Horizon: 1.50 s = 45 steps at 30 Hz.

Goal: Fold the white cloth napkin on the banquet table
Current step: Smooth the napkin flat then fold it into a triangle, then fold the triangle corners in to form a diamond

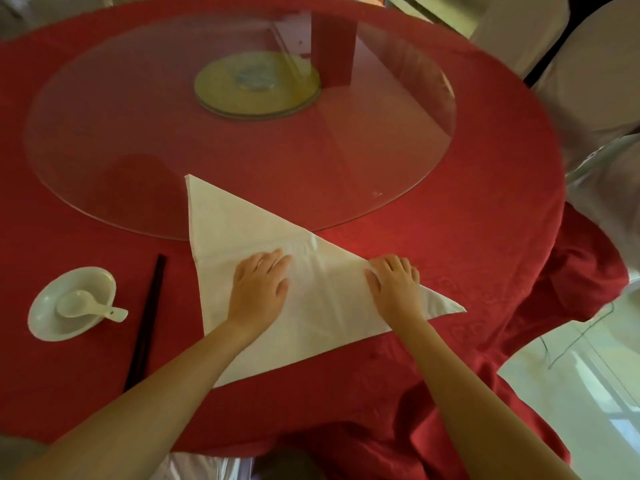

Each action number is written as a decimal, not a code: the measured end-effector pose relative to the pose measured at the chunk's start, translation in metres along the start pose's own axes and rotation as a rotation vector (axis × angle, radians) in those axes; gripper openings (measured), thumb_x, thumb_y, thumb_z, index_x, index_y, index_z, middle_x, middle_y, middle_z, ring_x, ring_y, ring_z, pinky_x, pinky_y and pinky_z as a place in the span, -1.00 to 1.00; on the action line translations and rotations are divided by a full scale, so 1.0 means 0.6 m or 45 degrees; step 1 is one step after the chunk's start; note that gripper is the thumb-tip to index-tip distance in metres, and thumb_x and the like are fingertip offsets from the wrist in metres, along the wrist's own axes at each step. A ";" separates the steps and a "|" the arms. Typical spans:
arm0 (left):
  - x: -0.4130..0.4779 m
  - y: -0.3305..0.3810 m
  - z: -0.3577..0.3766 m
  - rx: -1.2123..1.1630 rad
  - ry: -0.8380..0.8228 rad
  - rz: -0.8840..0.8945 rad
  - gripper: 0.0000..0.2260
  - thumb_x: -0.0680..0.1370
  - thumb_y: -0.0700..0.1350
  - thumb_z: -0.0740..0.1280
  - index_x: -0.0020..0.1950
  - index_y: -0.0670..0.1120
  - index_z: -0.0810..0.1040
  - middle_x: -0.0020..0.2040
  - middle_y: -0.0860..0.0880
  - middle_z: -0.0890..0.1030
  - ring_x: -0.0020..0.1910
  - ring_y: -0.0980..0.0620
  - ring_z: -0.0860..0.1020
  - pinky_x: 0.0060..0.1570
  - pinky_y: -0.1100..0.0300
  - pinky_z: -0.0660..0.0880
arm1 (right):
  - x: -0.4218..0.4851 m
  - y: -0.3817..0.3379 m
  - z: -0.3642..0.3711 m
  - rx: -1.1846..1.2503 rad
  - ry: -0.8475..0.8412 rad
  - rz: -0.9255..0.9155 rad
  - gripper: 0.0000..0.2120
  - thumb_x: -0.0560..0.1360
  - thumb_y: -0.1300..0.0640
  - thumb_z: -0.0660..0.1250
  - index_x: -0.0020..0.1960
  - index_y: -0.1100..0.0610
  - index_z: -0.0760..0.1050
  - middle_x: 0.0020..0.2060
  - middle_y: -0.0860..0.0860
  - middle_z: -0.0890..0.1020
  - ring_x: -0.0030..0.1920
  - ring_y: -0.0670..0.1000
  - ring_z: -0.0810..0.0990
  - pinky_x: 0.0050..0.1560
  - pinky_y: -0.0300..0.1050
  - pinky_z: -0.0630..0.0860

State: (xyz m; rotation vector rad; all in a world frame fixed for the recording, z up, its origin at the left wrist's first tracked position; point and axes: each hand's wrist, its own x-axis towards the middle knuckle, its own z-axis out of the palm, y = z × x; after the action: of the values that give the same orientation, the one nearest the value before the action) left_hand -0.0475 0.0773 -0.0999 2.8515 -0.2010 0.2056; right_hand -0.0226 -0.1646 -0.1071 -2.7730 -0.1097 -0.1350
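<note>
- Head view, progress: the white napkin (304, 289) lay as a flat triangle on the red-clothed surface (433, 258), near the edge closest to the person. Its far corner pointed toward 11 o'clock and overlapped the rim of the glass turntable (138, 133); another corner pointed toward 4 o'clock. The first diagonal fold appeared complete. Further folds, if the intended shape needed them, were judged not yet begun.
- Head view, hands: the left hand (258, 289) rested palm down near the middle of the triangle, its fingers (273, 259) extended and flat, gripping nothing. The right hand (394, 285) pressed on the long edge toward 3 o'clock, fingers spread; whether its fingertips pinched the cloth edge could not be told. Both seemed to be smoothing the crease.
- Head view, other items: at 9 o'clock stood a white dish (69, 306) holding a ceramic spoon (90, 304), with dark chopsticks (145, 320) between dish and napkin, clear of the cloth.
- Head view, hidden or unclear: the forearms covered the napkin's near corner and part of its lower edge. The number of layers could not be counted. Motion blur softened the far side of the surface, and a red upright object (334, 46) on the turntable could not be identified.
</note>
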 end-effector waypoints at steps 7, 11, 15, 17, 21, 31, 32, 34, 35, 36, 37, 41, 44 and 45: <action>0.141 0.019 -0.017 -0.239 -0.130 0.167 -0.61 0.47 -0.31 0.27 0.28 -0.12 0.49 0.13 -0.13 0.50 0.14 -0.12 0.41 0.04 -0.02 0.48 | 0.061 -0.044 -0.002 0.156 -0.188 0.223 -0.77 0.51 0.04 0.26 0.08 0.13 0.54 0.05 0.10 0.55 0.12 0.16 0.41 0.11 0.06 0.34; 0.171 0.009 -0.015 -0.273 -0.298 0.228 -0.60 0.47 -0.30 0.25 0.30 -0.10 0.46 0.16 -0.09 0.45 0.11 -0.06 0.46 0.01 0.08 0.47 | 0.072 -0.046 -0.024 0.501 -0.266 0.204 -0.90 0.48 0.13 0.31 -0.19 0.11 0.55 -0.27 -0.04 0.56 -0.18 0.03 0.50 -0.26 -0.19 0.40; 0.192 0.000 -0.027 -0.297 -0.445 0.287 -0.74 0.55 -0.18 0.22 0.22 -0.02 0.53 0.09 -0.04 0.47 -0.01 -0.03 0.52 -0.11 0.17 0.41 | 0.063 -0.042 -0.053 0.585 -0.303 0.117 -0.89 0.49 0.13 0.30 -0.21 0.08 0.53 -0.38 -0.15 0.50 -0.37 -0.16 0.42 -0.39 -0.31 0.29; 0.201 0.000 -0.035 -0.292 -0.522 0.287 -0.77 0.56 -0.12 0.23 0.18 0.00 0.55 0.03 -0.01 0.46 -0.02 -0.01 0.51 -0.09 0.18 0.39 | 0.060 -0.042 -0.061 0.603 -0.304 0.092 -0.90 0.50 0.12 0.30 -0.17 0.10 0.56 -0.34 -0.12 0.53 -0.35 -0.17 0.44 -0.37 -0.31 0.33; 0.211 0.003 -0.048 -0.263 -0.571 0.248 -0.82 0.53 -0.11 0.27 0.10 -0.03 0.56 -0.04 0.04 0.43 -0.03 0.00 0.50 -0.01 0.13 0.42 | 0.053 -0.039 -0.064 0.609 -0.289 0.105 -0.90 0.50 0.13 0.30 -0.13 0.10 0.57 -0.32 -0.13 0.54 -0.33 -0.19 0.45 -0.34 -0.32 0.35; 0.211 -0.047 -0.100 -0.351 -0.720 0.143 -0.92 0.49 -0.13 0.35 -0.20 -0.09 0.54 -0.31 0.03 0.52 -0.43 0.09 0.52 -0.42 0.26 0.44 | 0.039 -0.022 -0.072 0.647 -0.170 0.220 -0.90 0.48 0.13 0.32 -0.12 0.08 0.61 -0.22 -0.05 0.65 -0.21 -0.08 0.55 -0.20 -0.22 0.46; 0.210 -0.056 -0.110 -0.343 -0.715 0.142 -0.92 0.48 -0.14 0.36 -0.22 -0.08 0.54 -0.34 0.03 0.53 -0.46 0.12 0.53 -0.42 0.27 0.46 | 0.040 -0.022 -0.077 0.659 -0.150 0.210 -0.90 0.48 0.14 0.32 -0.12 0.08 0.62 -0.23 -0.07 0.65 -0.21 -0.12 0.55 -0.20 -0.25 0.45; 0.207 -0.076 -0.125 -0.320 -0.714 0.123 -0.92 0.47 -0.14 0.38 -0.22 -0.08 0.56 -0.34 0.03 0.54 -0.47 0.14 0.53 -0.40 0.28 0.48 | 0.045 -0.024 -0.091 0.677 -0.114 0.180 -0.90 0.47 0.14 0.33 -0.15 0.05 0.62 -0.27 -0.15 0.63 -0.23 -0.22 0.54 -0.22 -0.36 0.42; 0.204 -0.086 -0.131 -0.308 -0.726 0.110 -0.94 0.47 -0.15 0.38 -0.21 -0.09 0.57 -0.31 0.02 0.54 -0.45 0.12 0.53 -0.39 0.28 0.48 | 0.049 -0.026 -0.100 0.674 -0.105 0.162 -0.90 0.47 0.14 0.33 -0.15 0.03 0.62 -0.29 -0.19 0.61 -0.23 -0.25 0.53 -0.22 -0.40 0.39; 0.202 -0.094 -0.136 -0.280 -0.740 0.103 -0.95 0.47 -0.16 0.37 -0.18 -0.10 0.59 -0.27 0.00 0.54 -0.41 0.09 0.54 -0.39 0.29 0.49 | 0.054 -0.028 -0.109 0.664 -0.101 0.142 -0.90 0.47 0.13 0.34 -0.15 0.02 0.63 -0.29 -0.21 0.60 -0.23 -0.27 0.53 -0.23 -0.43 0.38; 0.200 -0.100 -0.142 -0.244 -0.748 0.100 -0.95 0.48 -0.17 0.36 -0.16 -0.12 0.61 -0.22 -0.03 0.55 -0.36 0.06 0.53 -0.39 0.29 0.50 | 0.059 -0.031 -0.119 0.648 -0.100 0.121 -0.90 0.47 0.13 0.34 -0.14 0.02 0.63 -0.30 -0.21 0.60 -0.24 -0.28 0.52 -0.23 -0.44 0.37; 0.195 -0.118 -0.168 -0.229 -0.662 0.003 -0.85 0.51 -0.11 0.33 -0.14 -0.18 0.59 -0.19 -0.08 0.59 -0.32 0.00 0.60 -0.40 0.26 0.51 | 0.076 -0.041 -0.158 0.565 -0.046 0.086 -0.90 0.46 0.10 0.36 -0.14 0.06 0.65 -0.27 -0.10 0.65 -0.23 -0.14 0.57 -0.19 -0.26 0.48; 0.183 -0.129 -0.185 -0.446 -0.594 -0.192 -0.73 0.52 -0.01 0.32 -0.23 -0.20 0.48 -0.45 -0.01 0.64 -0.44 0.02 0.65 -0.41 0.23 0.54 | 0.086 -0.038 -0.188 0.450 0.052 0.134 -0.83 0.44 0.03 0.37 -0.20 0.11 0.64 -0.30 0.00 0.67 -0.25 0.01 0.58 -0.25 -0.09 0.47; 0.175 -0.131 -0.190 -0.509 -0.566 -0.226 -0.71 0.52 0.00 0.33 -0.28 -0.19 0.44 -0.49 0.00 0.63 -0.43 0.00 0.66 -0.43 0.22 0.55 | 0.088 -0.034 -0.197 0.387 0.071 0.134 -0.79 0.44 0.00 0.37 -0.22 0.13 0.63 -0.33 0.02 0.65 -0.28 0.02 0.56 -0.32 -0.11 0.43</action>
State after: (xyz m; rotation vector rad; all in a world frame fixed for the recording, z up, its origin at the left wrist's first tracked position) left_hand 0.0541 0.1719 0.0050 2.4567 -0.0634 -0.4569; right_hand 0.0185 -0.1844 0.0155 -2.4636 0.0281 -0.1541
